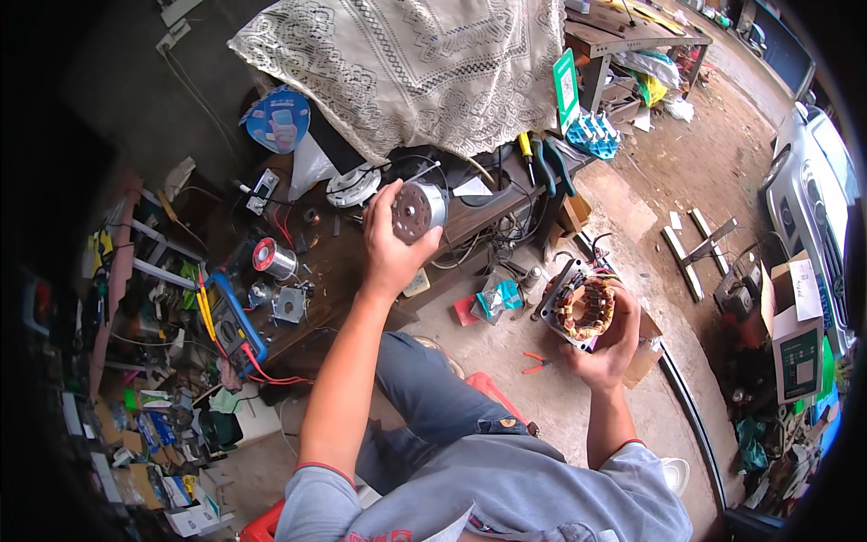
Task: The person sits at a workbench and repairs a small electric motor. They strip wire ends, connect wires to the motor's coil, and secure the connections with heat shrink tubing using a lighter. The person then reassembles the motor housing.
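Note:
My left hand (397,257) is raised over the edge of the dark workbench, its fingers wrapped round a short silver drum (417,212). The drum's brown end face has small holes in a ring and one in the centre; whether it is a wire spool or a motor part I cannot tell. Farther right and lower, my right hand (610,348) grips a motor stator (582,309) from its right side and below. Copper windings line the stator's round opening, and a grey metal plate shows at its left edge. The two parts are well apart.
On the bench (339,271) lie a blue multimeter (233,321) with red leads, a solder spool (274,259) and a white round part (354,185). Pliers (551,167) hang at its right end. Red-handled cutters (535,363) lie on the floor. A silver car (813,199) stands far right.

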The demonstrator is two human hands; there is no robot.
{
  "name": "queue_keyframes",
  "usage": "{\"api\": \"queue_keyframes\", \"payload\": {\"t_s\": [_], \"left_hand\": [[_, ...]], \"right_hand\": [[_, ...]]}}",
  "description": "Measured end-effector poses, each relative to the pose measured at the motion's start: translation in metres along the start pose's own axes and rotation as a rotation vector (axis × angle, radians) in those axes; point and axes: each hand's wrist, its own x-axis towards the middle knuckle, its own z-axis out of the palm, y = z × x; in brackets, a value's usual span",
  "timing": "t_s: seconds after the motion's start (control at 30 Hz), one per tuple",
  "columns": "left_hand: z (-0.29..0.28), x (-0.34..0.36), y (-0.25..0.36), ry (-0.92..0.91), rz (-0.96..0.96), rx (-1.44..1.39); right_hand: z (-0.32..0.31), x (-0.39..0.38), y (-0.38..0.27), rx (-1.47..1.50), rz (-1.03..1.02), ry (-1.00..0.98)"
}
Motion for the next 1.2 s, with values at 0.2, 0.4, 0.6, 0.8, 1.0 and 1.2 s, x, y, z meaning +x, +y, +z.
{"api": "queue_keyframes", "payload": {"t_s": [0.2,0.4,0.6,0.8,1.0,1.2], "left_hand": [[-0.035,-0.047,0.046,0.045,-0.337,-1.08],[-0.055,-0.085,0.031,0.221,-0.601,-1.79],[-0.06,-0.094,0.007,0.278,-0.645,-1.989],[-0.07,-0.095,-0.01,0.248,-0.642,-1.982],[-0.085,-0.099,-0.008,0.228,-0.626,-1.922],[-0.106,-0.105,0.018,0.203,-0.679,-1.847]], "right_hand": [[0.015,0.003,-0.001,0.001,-0.049,-0.069],[0.038,0.004,-0.009,0.07,-0.01,-0.11],[0.043,-0.01,-0.009,0.165,0.193,-0.017],[0.039,-0.015,-0.004,0.111,0.226,-0.021],[0.039,-0.02,0.003,0.07,0.225,-0.059],[0.047,-0.023,0.004,0.019,0.21,-0.094]]}}
